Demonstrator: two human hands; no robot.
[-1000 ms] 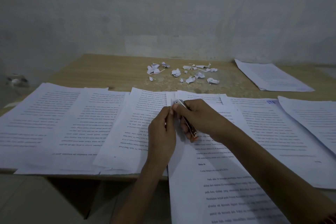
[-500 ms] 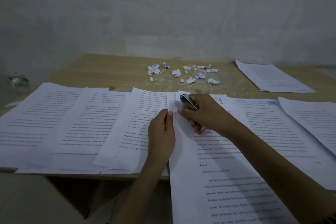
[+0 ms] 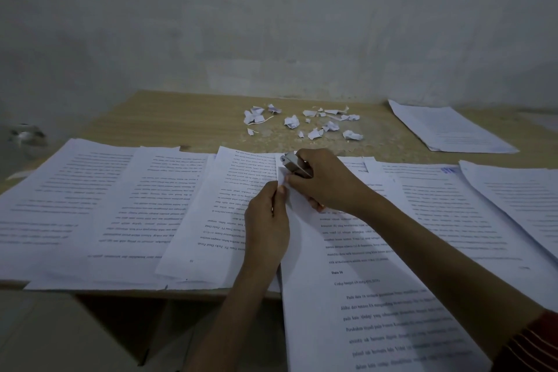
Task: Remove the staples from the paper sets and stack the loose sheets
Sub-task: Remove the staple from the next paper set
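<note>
Paper set (image 3: 362, 296): thin, floppy, likely tearing easily; left hand (image 3: 267, 220) pinching its corner, right hand (image 3: 327, 183) gripping metal tool (image 3: 293, 164).

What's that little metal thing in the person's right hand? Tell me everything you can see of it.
The tool is small and silvery, seemingly metal, with a round spot near its far end. The right hand curls round it, hiding most of it; only that end sticks out, pointing away and left. It hangs over the top corner of the paper set, which the left hand pinches. Whether it touches the paper is unclear.
</note>
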